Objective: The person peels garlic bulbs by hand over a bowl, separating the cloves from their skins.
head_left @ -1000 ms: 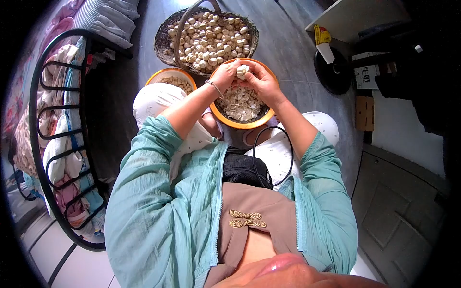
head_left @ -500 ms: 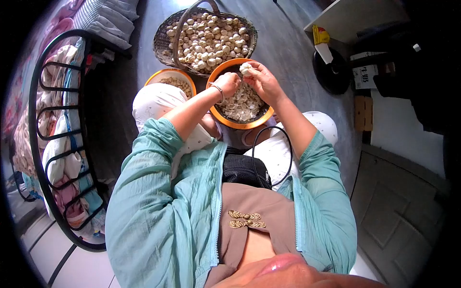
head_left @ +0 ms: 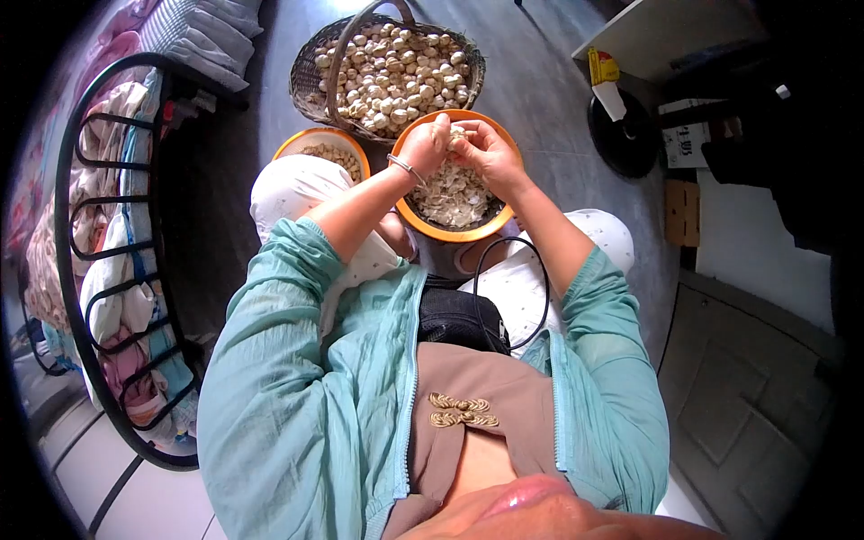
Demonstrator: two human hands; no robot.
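Note:
A pale garlic bulb (head_left: 458, 135) is held over an orange-rimmed basin (head_left: 437, 232) full of papery garlic skins (head_left: 453, 195). My right hand (head_left: 495, 160) has its fingers closed round the bulb from the right. My left hand (head_left: 424, 149), with a bracelet at the wrist, presses its thumb and fingers against the bulb's left side. Much of the bulb is hidden by the fingers. Left of the basin, a smaller orange-rimmed bowl (head_left: 290, 144) contains loose garlic cloves (head_left: 337, 157). Behind stands a wicker basket (head_left: 307, 101) heaped with whole garlic bulbs (head_left: 396, 76).
My knees flank the basin, and a black cable loop (head_left: 545, 286) lies over my right thigh. On the left is a black metal bed frame (head_left: 65, 261) with clothes against it. A round black base (head_left: 621, 135) and a cardboard box (head_left: 681, 213) are at the right.
My left hand has moved up and right from beside the bulb onto it. My right hand has lowered slightly with the bulb, which is now more covered by fingers.

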